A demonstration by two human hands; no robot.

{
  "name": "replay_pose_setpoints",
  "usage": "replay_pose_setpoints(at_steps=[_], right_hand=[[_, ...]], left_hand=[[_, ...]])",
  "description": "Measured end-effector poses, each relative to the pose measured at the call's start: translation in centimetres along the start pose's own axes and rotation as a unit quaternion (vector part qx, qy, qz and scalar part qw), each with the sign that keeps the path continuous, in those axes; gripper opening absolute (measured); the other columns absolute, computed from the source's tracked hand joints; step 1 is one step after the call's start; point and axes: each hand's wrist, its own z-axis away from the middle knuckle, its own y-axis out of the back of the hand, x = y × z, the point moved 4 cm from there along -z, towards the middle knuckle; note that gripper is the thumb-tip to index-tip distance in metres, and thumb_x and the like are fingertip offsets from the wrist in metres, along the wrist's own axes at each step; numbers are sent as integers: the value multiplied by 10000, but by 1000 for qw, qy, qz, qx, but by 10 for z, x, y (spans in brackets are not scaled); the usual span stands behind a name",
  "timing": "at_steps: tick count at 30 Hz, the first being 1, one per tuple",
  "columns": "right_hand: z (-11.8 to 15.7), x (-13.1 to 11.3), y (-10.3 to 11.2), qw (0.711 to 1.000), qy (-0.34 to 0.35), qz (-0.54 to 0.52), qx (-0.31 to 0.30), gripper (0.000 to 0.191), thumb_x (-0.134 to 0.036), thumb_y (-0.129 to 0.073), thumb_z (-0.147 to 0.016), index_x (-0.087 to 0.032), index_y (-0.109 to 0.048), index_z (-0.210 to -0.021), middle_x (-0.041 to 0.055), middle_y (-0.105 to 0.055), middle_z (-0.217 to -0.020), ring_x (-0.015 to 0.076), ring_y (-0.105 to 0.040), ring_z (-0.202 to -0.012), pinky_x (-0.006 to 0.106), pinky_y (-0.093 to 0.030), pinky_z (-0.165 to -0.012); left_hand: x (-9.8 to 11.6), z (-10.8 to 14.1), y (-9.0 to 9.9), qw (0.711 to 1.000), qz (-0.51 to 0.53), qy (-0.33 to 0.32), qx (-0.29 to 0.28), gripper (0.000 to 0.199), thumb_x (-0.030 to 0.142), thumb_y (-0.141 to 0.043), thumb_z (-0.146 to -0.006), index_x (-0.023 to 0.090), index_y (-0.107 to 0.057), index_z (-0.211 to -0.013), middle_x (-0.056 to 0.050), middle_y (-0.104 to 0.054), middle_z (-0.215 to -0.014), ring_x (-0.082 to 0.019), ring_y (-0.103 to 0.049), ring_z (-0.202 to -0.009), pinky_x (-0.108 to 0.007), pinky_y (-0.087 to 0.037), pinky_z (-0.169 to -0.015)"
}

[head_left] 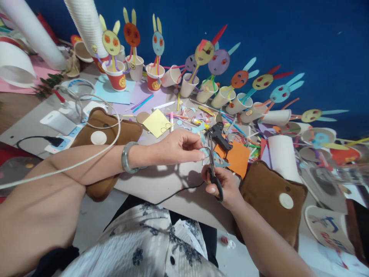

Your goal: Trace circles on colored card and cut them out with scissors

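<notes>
My left hand (pixel 178 148) reaches over the middle of the table, its thumb and fingers pinched on a small piece of light blue paper (pixel 205 151). Black-handled scissors (pixel 213 177) are gripped in my right hand (pixel 226 186), with the blades pointing up and away, right beside the blue paper. Whether the blades touch the paper I cannot tell. Just behind the scissors lies a black glue gun (pixel 219 135), next to orange paper (pixel 239 158). A yellow paper square (pixel 157 123) with drawn loops lies beyond my left wrist.
Paper cups (pixel 117 79) holding rabbit-faced paper figures line the blue wall. Paper scraps and markers litter the table's middle. Brown cushions (pixel 273 200) lie on both sides. A white cable (pixel 115 144) crosses over my left forearm, near a power strip (pixel 65 142).
</notes>
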Motion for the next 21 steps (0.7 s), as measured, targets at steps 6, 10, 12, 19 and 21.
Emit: replay_pose_setpoints(at_steps=[6,10,12,19,21], right_hand=[[0,-1,0,1000,-10,-10,-1,710,-861,-756,-585,-210,-475,-587,-37,-442,-563,109,-344,-526,279,-259,-513],[0,-3,-1,1000,-12,-18,-5,699,-850,-763,-592,-210,-479,-586,-41,-432,-556,107,-332,-519,280,-251,-510],[0,-4,-1,1000,-12,-22,-6,697,-845,-764,-598,-211,-475,-583,-43,-427,-554,104,-325,-517,278,-245,-507],[-1,-3,0,1000,-15,-24,-7,704,-845,-770,-589,-213,-459,-592,-39,-448,-569,106,-331,-527,274,-241,-513],[-1,-3,0,1000,-15,-22,-7,705,-847,-765,-594,-214,-455,-592,-37,-451,-570,108,-332,-529,275,-245,-513]], left_hand=[[1,1,1,1000,3,-2,-1,210,250,-654,-790,161,-534,-643,39,-524,-593,-71,-478,-575,-217,-372,-552],[1,1,2,1000,3,6,1,195,255,-662,-795,159,-554,-663,37,-537,-605,-70,-484,-583,-213,-381,-558],[1,1,2,1000,6,7,2,206,260,-663,-792,159,-545,-657,38,-529,-602,-69,-479,-584,-211,-384,-559],[2,0,3,1000,10,6,5,262,278,-659,-790,168,-488,-624,44,-492,-578,-64,-451,-572,-209,-383,-557],[2,0,3,1000,9,5,7,259,276,-655,-797,166,-495,-627,40,-504,-585,-65,-455,-570,-211,-385,-557]])
